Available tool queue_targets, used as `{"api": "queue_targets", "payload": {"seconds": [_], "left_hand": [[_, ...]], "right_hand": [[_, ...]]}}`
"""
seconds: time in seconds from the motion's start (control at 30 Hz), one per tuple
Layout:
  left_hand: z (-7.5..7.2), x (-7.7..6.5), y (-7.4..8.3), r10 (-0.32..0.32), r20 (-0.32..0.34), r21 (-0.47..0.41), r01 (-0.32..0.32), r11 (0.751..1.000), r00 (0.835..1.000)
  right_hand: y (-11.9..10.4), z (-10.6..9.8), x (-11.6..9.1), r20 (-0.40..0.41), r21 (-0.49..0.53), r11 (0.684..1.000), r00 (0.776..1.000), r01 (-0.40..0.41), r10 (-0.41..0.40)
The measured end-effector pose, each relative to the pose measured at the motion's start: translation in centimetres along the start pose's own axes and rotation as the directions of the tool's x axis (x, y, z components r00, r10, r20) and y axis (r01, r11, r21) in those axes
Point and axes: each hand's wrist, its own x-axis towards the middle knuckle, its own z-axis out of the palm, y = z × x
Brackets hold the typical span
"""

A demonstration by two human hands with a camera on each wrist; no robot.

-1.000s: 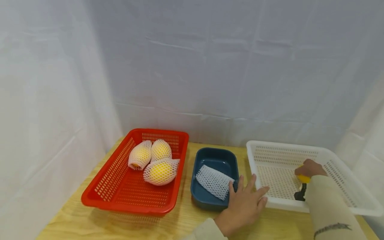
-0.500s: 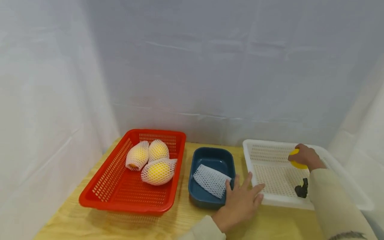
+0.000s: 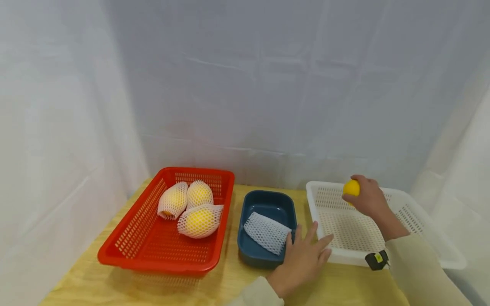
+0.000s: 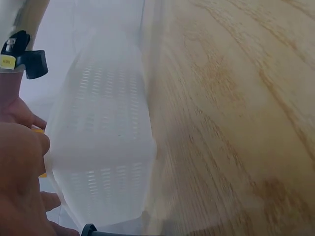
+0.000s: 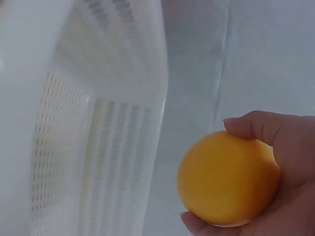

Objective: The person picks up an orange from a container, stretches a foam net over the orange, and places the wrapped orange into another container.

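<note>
My right hand point(image 3: 365, 195) grips a smooth, rounded yellow-orange fruit point(image 3: 351, 188) above the white basket point(image 3: 346, 260). In the right wrist view, thumb and fingers curl round the sides of the fruit point(image 5: 229, 179), beside the basket wall. My left hand point(image 3: 300, 261) lies with its fingers spread between the dark blue tub point(image 3: 257, 257) and the white basket; it seems to touch the rims, but the exact contact is hidden. Inside the tub lies a flat white foam net sleeve point(image 3: 268, 233).
On the left stands a red basket point(image 3: 160, 267) with three yellow fruits point(image 3: 199, 222) in white foam nets. A wooden table point(image 3: 153, 291) bears everything, and a white cloth point(image 3: 229, 85) hangs behind. A small black device point(image 3: 377, 259) sits on the right sleeve.
My right hand has lifted the fruit out of the white basket, moving up and to the left. My left hand stays in place; the whole view has shifted slightly.
</note>
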Motion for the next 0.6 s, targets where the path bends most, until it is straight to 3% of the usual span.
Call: {"api": "queue_targets", "payload": {"seconds": [0.2, 0.27, 0.33, 0.37, 0.43, 0.5, 0.6], "left_hand": [[-0.4, -0.6, -0.8, 0.070, -0.037, -0.069, -0.073, 0.995, 0.997], [-1.0, -1.0, -1.4, 0.083, -0.049, -0.190, -0.091, 0.978, 0.995], [-2.0, -1.4, -2.0, 0.058, -0.028, -0.380, -0.064, 0.923, 0.998], [-2.6, -1.6, -2.3, 0.042, -0.016, -0.480, -0.045, 0.876, 0.999], [-3.9, -2.0, -3.0, 0.002, 0.027, -0.687, 0.017, 0.726, 1.000], [-5.2, -2.2, -3.6, -0.038, 0.083, -0.832, 0.090, 0.547, 0.996], [-6.7, -2.5, -4.4, -0.056, 0.141, -0.951, 0.151, 0.270, 0.988]], "right_hand": [[-2.8, 1.6, -2.3, -0.159, 0.079, 0.992, 0.984, 0.094, -0.080], [-3.6, 2.3, -3.3, -0.217, 0.113, 0.986, 0.972, 0.122, -0.095], [-4.5, 3.2, -4.2, -0.274, 0.151, 0.976, 0.955, 0.156, -0.110], [-4.9, 3.8, -4.7, -0.305, 0.172, 0.970, 0.945, 0.175, -0.116], [-5.5, 5.0, -5.5, -0.386, 0.201, 0.950, 0.911, 0.239, -0.147], [-6.0, 6.2, -6.3, -0.464, 0.221, 0.924, 0.867, 0.314, -0.183], [-6.6, 8.0, -7.3, -0.565, 0.222, 0.866, 0.783, 0.449, -0.260]]}}
